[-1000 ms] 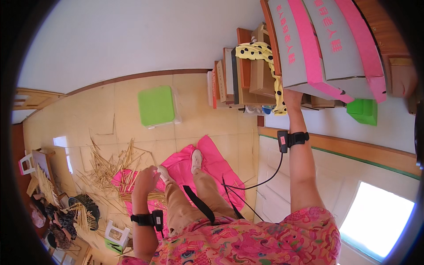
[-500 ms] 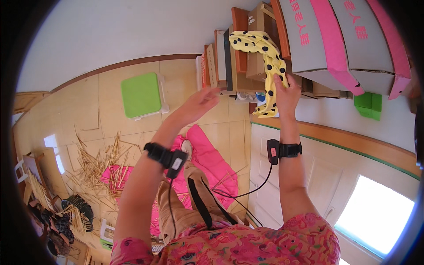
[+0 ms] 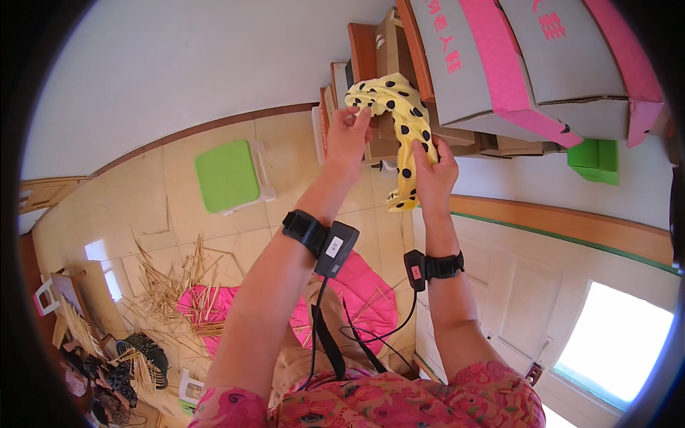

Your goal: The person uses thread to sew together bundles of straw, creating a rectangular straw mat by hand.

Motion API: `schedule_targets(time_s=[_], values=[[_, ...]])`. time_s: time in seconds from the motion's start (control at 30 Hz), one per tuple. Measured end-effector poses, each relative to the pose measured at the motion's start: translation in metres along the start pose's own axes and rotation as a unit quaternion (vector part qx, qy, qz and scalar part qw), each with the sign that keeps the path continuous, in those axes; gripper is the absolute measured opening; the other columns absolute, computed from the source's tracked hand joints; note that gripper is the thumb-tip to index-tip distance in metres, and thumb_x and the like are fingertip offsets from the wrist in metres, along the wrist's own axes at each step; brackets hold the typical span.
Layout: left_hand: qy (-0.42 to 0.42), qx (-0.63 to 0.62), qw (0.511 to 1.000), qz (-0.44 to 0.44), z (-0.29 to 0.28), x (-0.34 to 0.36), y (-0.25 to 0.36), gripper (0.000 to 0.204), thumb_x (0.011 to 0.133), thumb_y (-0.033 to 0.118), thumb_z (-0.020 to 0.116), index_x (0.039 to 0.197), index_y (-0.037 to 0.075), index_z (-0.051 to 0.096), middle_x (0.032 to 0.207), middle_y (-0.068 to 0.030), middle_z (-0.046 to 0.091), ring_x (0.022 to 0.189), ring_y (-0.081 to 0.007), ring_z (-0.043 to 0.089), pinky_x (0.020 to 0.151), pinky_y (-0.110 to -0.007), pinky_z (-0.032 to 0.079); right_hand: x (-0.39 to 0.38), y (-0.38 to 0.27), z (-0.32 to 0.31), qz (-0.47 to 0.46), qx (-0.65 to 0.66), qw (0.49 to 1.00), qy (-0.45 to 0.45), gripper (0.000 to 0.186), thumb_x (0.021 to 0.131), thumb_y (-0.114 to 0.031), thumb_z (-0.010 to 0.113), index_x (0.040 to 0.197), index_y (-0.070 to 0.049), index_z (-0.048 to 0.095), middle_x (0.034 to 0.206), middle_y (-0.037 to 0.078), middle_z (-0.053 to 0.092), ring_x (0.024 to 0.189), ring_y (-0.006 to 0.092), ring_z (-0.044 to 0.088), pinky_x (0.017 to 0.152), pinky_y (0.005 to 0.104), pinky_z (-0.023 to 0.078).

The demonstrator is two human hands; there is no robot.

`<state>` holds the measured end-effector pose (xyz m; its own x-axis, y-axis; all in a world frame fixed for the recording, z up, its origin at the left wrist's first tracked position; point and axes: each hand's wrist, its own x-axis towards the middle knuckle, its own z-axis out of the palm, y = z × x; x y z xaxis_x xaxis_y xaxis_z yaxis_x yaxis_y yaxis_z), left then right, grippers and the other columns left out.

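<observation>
A long piece of yellow cloth with black dots [image 3: 404,118] hangs in a bent shape in front of me, over by the shelves. My right hand [image 3: 436,173] grips its hanging part between thumb and fingers, and the loose lower end dangles beside that hand. At the upper left end of the cloth, my left hand [image 3: 348,135] has thumb and fingertips closed on its edge. Each wrist wears a black strap with a small box and a cable.
Grey and pink boxes [image 3: 471,57] sit on the shelf at upper right, near a green box [image 3: 594,161]. A green stool [image 3: 227,176] stands on the tiles. Straw [image 3: 178,285] and pink cloth [image 3: 364,289] lie on the floor. At right is a white door [image 3: 524,285].
My left hand has moved up and right and taken hold of the cloth's upper left end. My right hand and the cloth have shifted left and a little lower in view.
</observation>
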<state>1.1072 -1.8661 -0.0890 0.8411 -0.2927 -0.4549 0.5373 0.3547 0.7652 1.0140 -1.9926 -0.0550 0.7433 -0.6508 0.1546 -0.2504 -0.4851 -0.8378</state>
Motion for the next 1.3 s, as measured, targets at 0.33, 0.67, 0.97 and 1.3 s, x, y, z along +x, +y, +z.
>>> schedule_targets(time_s=[0.33, 0.67, 0.97, 1.3], values=[[0.031, 0.334, 0.935, 0.112, 0.019, 0.02, 0.04, 0.019, 0.085, 0.019, 0.066, 0.092, 0.001, 0.067, 0.081, -0.0082, 0.068, 0.066, -0.0172, 0.065, 0.058, -0.031, 0.05, 0.0, -0.008, 0.0, 0.02, 0.043, 0.999, -0.004, 0.03, 0.083, -0.014, 0.071, 0.106, 0.004, 0.062, 0.092, 0.01, 0.065, 0.081, 0.0152, 0.06, 0.076, 0.028, 0.049], [-0.1, 0.469, 0.867, 0.134, -0.011, -0.004, 0.036, 0.018, 0.086, 0.024, 0.062, 0.092, 0.008, 0.066, 0.08, -0.009, 0.068, 0.072, -0.0216, 0.066, 0.064, -0.036, 0.05, 0.055, 0.016, -0.013, 0.243, 0.36, 0.9, 0.034, 0.025, 0.092, -0.019, 0.061, 0.112, -0.004, 0.057, 0.094, 0.005, 0.062, 0.084, 0.0189, 0.061, 0.072, 0.0338, 0.052], [-0.141, 0.52, 0.831, 0.138, -0.189, -0.145, -0.032, 0.016, 0.085, 0.02, 0.06, 0.085, 0.003, 0.062, 0.078, -0.0156, 0.062, 0.073, -0.0328, 0.061, 0.065, -0.04, 0.047, 0.126, 0.059, -0.061, -0.221, -0.252, 0.937, -0.097, 0.046, 0.093, -0.023, 0.055, 0.13, 0.003, 0.049, 0.137, 0.019, 0.047, 0.126, 0.0289, 0.044, 0.109, 0.0427, 0.031], [0.298, 0.353, 0.887, 0.016, -0.306, -0.411, -0.035, 0.013, 0.08, 0.013, 0.067, 0.088, 0.003, 0.067, 0.079, -0.0142, 0.062, 0.073, -0.0274, 0.061, 0.066, -0.037, 0.049, 0.012, 0.013, -0.007, -0.241, -0.184, 0.933, 0.192, 0.04, 0.094, -0.024, 0.055, 0.117, 0.009, 0.057, 0.101, 0.026, 0.065, 0.09, 0.0359, 0.063, 0.084, 0.0423, 0.048]])
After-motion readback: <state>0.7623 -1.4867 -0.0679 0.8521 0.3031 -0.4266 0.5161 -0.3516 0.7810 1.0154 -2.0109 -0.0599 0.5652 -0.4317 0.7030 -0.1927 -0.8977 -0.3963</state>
